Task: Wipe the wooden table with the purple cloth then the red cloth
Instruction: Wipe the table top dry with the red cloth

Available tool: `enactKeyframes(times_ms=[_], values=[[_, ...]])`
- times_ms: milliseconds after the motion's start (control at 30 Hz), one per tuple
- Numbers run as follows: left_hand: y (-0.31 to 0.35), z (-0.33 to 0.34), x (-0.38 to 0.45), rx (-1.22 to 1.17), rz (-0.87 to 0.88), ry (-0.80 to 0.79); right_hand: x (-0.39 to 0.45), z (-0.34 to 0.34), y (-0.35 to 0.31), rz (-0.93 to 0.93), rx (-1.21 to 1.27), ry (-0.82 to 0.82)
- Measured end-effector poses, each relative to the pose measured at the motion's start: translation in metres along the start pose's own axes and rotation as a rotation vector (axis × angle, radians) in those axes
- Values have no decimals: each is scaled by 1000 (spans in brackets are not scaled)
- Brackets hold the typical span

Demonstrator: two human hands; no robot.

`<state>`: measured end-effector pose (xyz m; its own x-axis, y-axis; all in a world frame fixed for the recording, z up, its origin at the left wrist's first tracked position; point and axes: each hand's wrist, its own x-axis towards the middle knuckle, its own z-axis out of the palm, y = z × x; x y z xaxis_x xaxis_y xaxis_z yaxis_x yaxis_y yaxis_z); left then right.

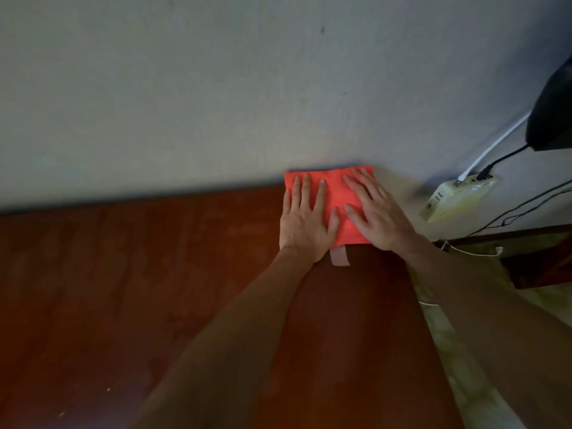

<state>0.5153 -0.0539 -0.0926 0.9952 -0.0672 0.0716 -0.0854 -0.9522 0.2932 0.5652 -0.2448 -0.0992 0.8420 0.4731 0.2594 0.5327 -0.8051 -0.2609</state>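
The left hand (305,222) and the right hand (376,216) lie flat on the red cloth (332,193), so much of the cloth is hidden under them, and its little pale tag (339,257) is partly tucked under the left wrist. The wooden table (123,289) runs off the left and bottom edges, and both arms hide part of it. A dark thing (552,113) at the right edge is cut off and too dim to name.
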Motion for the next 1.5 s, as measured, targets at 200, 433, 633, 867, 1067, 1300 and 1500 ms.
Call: enactKeyframes(times_ms=[200,433,633,867,1067,1300,1500], values=[[-19,-12,-26,8,72,3,-25,7,-39,78,-25,44],[-59,-32,-160,25,71,40,-110,14,-153,89,30,25],[-67,-47,-291,106,34,22,-201,6,-237,63,91,-16],[-68,-54,-350,200,80,-30,-253,0,-274,37,54,-75],[-83,-59,-334,190,142,-34,-240,3,-268,3,67,-66],[-131,-61,-260,112,127,-8,-152,27,-256,-20,69,-53],[-191,-68,-155,98,146,18,-37,60,-238,-34,49,3]])
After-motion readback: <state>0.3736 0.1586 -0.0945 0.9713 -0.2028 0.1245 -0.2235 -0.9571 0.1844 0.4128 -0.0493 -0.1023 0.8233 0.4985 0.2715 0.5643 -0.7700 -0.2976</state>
